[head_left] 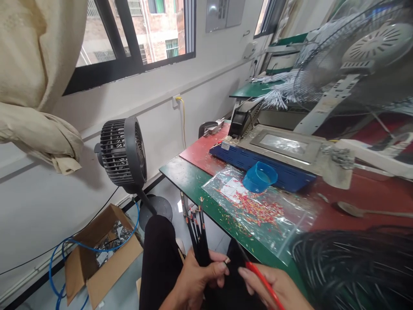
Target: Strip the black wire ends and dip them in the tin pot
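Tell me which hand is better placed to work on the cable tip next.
Your right hand, I'd judge: it holds the red-handled tool close beside the cable tip. Your left hand is occupied, gripping the black cables and holding that tip.

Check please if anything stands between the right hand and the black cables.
The thumb and fingers of the left hand lie between the right hand and the black cables; no other object is visible in that gap.

The lone view looks from the wearer's head, forward and steeply down (knees low in frame), close over the hands (201, 273), tabletop (190, 178) to the right.
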Tool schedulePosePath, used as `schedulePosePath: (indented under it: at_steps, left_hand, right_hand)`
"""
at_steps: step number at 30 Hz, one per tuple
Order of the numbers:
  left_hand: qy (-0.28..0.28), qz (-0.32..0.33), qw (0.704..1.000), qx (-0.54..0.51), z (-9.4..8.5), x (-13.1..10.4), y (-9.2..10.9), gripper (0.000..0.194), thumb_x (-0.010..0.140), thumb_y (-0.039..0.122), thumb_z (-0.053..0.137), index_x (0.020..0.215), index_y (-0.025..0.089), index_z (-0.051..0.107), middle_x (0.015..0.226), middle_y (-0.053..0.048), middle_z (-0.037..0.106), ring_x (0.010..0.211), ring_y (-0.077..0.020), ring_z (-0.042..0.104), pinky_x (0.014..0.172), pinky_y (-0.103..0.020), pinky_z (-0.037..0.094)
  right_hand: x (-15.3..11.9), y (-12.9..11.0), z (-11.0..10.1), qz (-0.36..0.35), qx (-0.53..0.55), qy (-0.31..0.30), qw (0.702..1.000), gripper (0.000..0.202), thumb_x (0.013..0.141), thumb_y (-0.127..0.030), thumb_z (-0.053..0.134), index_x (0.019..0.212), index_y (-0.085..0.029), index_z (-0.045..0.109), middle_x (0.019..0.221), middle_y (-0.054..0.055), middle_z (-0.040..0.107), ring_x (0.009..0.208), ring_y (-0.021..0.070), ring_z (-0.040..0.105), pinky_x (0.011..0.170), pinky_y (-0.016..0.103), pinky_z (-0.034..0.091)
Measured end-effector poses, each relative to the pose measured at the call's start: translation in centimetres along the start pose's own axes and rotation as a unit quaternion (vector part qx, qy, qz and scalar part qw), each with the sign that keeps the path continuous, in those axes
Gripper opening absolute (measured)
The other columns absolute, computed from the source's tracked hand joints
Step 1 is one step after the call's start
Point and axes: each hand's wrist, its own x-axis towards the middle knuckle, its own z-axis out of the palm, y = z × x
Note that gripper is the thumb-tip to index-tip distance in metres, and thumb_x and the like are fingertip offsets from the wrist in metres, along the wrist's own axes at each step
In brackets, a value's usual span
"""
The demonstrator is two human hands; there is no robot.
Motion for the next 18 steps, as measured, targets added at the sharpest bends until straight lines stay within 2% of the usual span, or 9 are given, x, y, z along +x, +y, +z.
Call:
schedulePosePath:
  at_steps: [3,6,10,15,18]
  left_hand:
    - [-0.028,0.001,1.000,-0.012,0.0,-0.4,0.2,0.039,0.048,0.038,0.081,0.072,0.009,0.070,0.046,0.001,0.057,0.042,-0.0054,0.045,0.044,-0.022,0.021]
    - [-0.049,0.015,0.998,-0.021,0.2,-0.7,0.2,0.038,0.046,0.039,0.081,0.066,0.010,0.069,0.048,0.000,0.059,0.041,-0.0063,0.048,0.043,-0.023,0.020]
    - [-0.046,0.029,0.998,-0.035,0.2,-0.9,0.1,0.033,0.050,0.036,0.080,0.064,0.010,0.066,0.047,-0.001,0.060,0.039,-0.0064,0.049,0.042,-0.023,0.018]
    - [-0.017,0.031,0.999,-0.033,0.4,-1.0,-0.2,0.031,0.051,0.035,0.079,0.064,0.010,0.066,0.048,0.000,0.061,0.039,-0.0064,0.050,0.041,-0.022,0.020]
    - [-0.036,0.039,0.998,-0.026,0.4,-0.9,-0.5,0.028,0.055,0.034,0.078,0.066,0.010,0.067,0.043,0.001,0.058,0.038,-0.0053,0.047,0.041,-0.022,0.019]
  right_hand:
    - [0.7,-1.2,0.8,0.031,0.133,-0.015,0.990,0.054,0.071,-0.072,0.049,0.058,-0.020,0.053,0.036,-0.008,0.033,0.033,0.0070,0.029,0.038,0.021,0.024]
    - [1.1,-2.3,1.6,0.016,0.182,-0.029,0.983,0.054,0.069,-0.072,0.053,0.056,-0.019,0.051,0.037,-0.007,0.038,0.032,0.0064,0.033,0.038,0.021,0.026]
    - [1.1,-2.6,2.1,0.007,0.176,-0.042,0.983,0.055,0.068,-0.071,0.055,0.051,-0.019,0.047,0.038,-0.006,0.042,0.033,0.0062,0.036,0.038,0.021,0.027]
    - [0.3,-2.2,2.2,-0.017,0.128,-0.015,0.991,0.057,0.068,-0.071,0.056,0.052,-0.017,0.055,0.043,-0.004,0.045,0.037,0.0063,0.038,0.040,0.020,0.029]
    - [-0.2,-2.5,2.3,-0.015,0.134,-0.021,0.991,0.056,0.066,-0.071,0.058,0.053,-0.016,0.058,0.042,-0.005,0.043,0.037,0.0057,0.036,0.039,0.020,0.027]
